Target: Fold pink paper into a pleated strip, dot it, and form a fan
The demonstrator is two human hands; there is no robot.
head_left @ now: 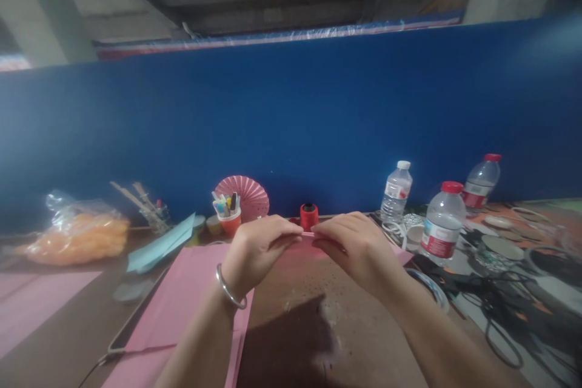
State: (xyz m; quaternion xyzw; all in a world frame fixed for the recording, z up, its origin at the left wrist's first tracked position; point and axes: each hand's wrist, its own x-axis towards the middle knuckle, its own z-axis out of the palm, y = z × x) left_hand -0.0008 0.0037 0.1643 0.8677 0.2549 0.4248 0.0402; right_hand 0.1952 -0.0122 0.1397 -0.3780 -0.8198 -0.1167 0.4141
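Note:
Both hands pinch a thin pink paper piece (pixel 308 234) above the middle of the brown table (pixel 295 327). My left hand (pixel 261 248) is closed on its left end, with a silver bangle on the wrist. My right hand (pixel 354 245) is closed on its right end. Much of the piece is hidden by the fingers. Just behind it stands a red roll (pixel 309 217) with a dark centre. Pink paper sheets (pixel 186 291) lie beneath and beside my left forearm.
A pleated pink paper fan (pixel 248 194) stands behind a pen cup (pixel 230 222). Light blue paper (pixel 163 245) and a bag of orange items (pixel 79 236) lie left. Bottles (pixel 443 224), cables (pixel 495 321) and clutter crowd the right. A blue partition (pixel 291 127) rises behind.

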